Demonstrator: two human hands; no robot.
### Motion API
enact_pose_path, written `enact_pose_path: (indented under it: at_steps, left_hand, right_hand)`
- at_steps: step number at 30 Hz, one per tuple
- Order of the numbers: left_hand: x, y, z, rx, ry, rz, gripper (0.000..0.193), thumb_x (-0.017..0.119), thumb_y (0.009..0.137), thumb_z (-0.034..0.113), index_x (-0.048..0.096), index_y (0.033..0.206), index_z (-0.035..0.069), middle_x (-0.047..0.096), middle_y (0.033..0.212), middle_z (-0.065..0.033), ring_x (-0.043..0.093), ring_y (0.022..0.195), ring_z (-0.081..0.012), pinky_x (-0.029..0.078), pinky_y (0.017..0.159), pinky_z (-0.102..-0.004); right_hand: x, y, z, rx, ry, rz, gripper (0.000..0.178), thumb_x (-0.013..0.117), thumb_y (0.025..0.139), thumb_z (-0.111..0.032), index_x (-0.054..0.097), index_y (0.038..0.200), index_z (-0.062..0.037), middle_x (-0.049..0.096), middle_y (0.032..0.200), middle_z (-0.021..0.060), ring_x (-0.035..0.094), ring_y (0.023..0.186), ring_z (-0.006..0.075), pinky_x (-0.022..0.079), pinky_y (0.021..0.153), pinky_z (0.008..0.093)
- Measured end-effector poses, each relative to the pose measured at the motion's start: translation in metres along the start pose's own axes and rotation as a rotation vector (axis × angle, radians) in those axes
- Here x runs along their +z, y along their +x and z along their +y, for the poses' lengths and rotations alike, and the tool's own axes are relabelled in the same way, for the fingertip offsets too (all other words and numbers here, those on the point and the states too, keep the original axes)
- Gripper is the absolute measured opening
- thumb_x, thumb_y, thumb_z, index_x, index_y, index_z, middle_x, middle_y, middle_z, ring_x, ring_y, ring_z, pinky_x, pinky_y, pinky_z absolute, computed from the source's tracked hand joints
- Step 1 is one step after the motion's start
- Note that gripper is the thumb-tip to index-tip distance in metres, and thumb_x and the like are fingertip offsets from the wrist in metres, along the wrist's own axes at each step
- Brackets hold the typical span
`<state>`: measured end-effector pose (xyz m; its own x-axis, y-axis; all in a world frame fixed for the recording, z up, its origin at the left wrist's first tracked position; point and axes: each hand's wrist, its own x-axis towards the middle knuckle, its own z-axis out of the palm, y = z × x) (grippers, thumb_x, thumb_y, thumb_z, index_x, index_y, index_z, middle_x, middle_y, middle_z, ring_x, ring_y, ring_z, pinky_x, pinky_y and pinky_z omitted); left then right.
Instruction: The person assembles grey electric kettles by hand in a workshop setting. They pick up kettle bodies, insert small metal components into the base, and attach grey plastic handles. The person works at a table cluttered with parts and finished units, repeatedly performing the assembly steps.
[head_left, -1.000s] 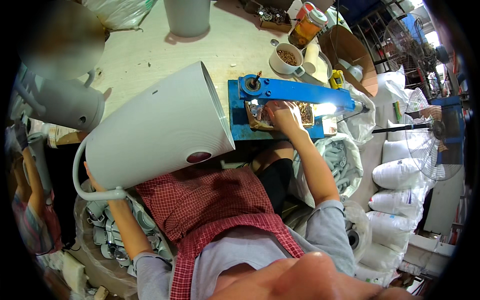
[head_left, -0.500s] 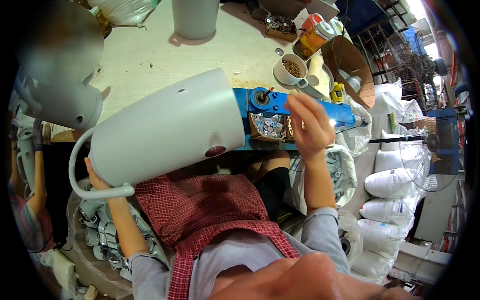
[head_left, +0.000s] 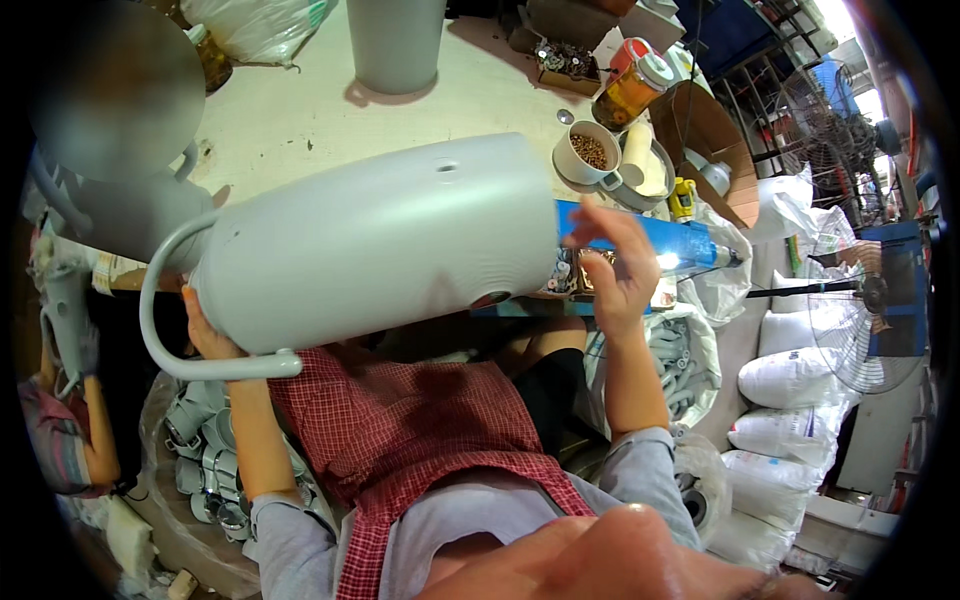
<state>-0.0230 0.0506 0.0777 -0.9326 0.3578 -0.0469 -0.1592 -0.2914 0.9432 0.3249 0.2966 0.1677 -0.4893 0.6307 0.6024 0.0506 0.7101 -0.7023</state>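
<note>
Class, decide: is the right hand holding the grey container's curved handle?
No, the right hand is near the end of the container opposite the handle.

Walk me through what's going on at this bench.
A person in a red checked apron supports a large grey vessel with the left hand at its handle end. The vessel lies on its side and, in this view, covers part of a blue machine arm. The right hand is raised near the vessel's other end, its fingers bent and apart from the thumb.
</note>
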Motion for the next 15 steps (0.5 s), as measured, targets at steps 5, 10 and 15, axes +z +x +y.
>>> enact_pose_path:
  at_steps: [5,10,15]
  left_hand:
    - [0.085,-0.013,-0.031,0.213,-0.032,-0.237,0.043,0.045,0.102,0.037,0.064,0.099,-0.002,0.068,0.088,-0.0085,0.065,0.075,-0.0149,0.055,0.065,-0.0292]
    - [0.147,-0.054,-0.087,0.284,0.002,-0.565,0.046,0.055,0.098,0.041,0.063,0.099,-0.004,0.056,0.079,0.0021,0.046,0.07,-0.0066,0.038,0.062,-0.0215]
    - [0.175,-0.066,-0.099,0.156,-0.058,-0.661,0.049,0.055,0.098,0.043,0.062,0.104,-0.005,0.057,0.084,0.0007,0.047,0.074,-0.0062,0.039,0.067,-0.0211]
  right_hand:
    - [-0.03,-0.061,0.025,0.44,0.207,0.325,0.023,0.062,0.087,0.001,0.064,0.11,0.0044,0.066,0.104,0.0079,0.063,0.091,0.0152,0.05,0.082,0.0286]
    - [-0.083,-0.105,0.079,0.485,0.394,0.656,0.029,0.06,0.094,-0.003,0.056,0.121,0.0039,0.062,0.11,0.0069,0.059,0.097,0.0133,0.046,0.084,0.0248]
    - [-0.11,-0.111,0.091,0.488,0.429,0.684,0.032,0.062,0.093,-0.004,0.056,0.123,0.0062,0.063,0.115,0.0113,0.061,0.102,0.0173,0.048,0.091,0.0293]
